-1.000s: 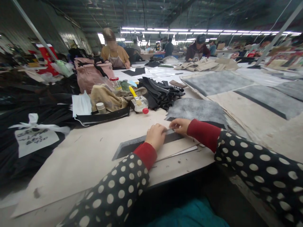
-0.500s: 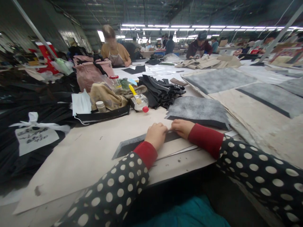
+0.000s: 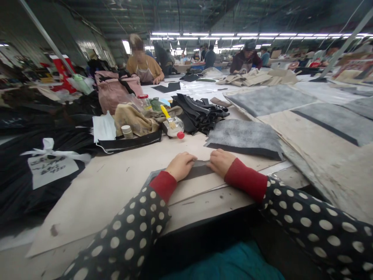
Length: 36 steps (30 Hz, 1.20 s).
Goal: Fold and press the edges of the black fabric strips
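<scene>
A long dark grey strip of material [image 3: 200, 169] lies on a tan board [image 3: 122, 182] at the table's near edge. My left hand [image 3: 181, 165] rests on the strip's left part with its fingers curled down onto it. My right hand [image 3: 220, 161] presses the strip's right end, fingers bent and closed on its edge. Both arms wear black sleeves with white dots and red cuffs. Most of the strip's left part is hidden behind my left forearm.
A grey felt sheet [image 3: 243, 136] lies just beyond my hands, a pile of black pieces [image 3: 198, 111] behind it. A glue bottle with a yellow brush [image 3: 172, 124], a small jar [image 3: 126, 131] and a pink bag [image 3: 116, 89] stand at left. Other people work at the far tables.
My left hand has slid left and nearer along the strip, and my right hand has drawn back a little. The view has shifted slightly to the left.
</scene>
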Available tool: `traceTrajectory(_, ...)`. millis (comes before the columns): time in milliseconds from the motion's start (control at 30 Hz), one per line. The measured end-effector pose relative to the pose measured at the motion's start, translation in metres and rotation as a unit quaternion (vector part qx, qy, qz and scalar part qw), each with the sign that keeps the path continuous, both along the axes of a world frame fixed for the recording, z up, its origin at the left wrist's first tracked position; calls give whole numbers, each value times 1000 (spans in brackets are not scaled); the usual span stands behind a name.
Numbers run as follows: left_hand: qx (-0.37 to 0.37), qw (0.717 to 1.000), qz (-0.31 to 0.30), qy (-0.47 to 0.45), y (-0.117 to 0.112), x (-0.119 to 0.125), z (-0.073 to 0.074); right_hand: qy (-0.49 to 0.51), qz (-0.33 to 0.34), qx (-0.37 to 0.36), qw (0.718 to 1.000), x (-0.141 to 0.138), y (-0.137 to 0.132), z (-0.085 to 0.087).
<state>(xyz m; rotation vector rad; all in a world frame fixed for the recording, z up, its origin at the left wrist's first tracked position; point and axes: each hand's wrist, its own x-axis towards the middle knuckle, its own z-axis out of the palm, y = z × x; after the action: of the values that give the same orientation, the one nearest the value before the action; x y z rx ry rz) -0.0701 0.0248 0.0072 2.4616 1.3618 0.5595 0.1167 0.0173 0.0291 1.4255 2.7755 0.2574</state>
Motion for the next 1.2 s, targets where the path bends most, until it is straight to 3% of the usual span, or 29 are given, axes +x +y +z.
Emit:
traceTrajectory(167,-8,999,25,-40,-2,-6,-2,60,-27,-32,997,-6,4,-4)
traceTrajectory(367,10,999,28,-35,-4,-3,-4,130,16,-92,987,-17,11,-13)
traceTrajectory(600,43,999,11,11,-8,0,-3,26,10,-36,999,-30,-7,-10)
traceTrajectory(767,-12,998,-47,-28,-6,-23,0,2,-12,-27,1000,-39,-17,-3)
traceTrajectory(933,-39,997,15,-72,-11,-49,1,16,-21,-23,999,-40,-16,-2)
traceTrajectory(1200,-17,998,17,-66,-13,-46,-2,133,17,-88,987,-51,-5,-10)
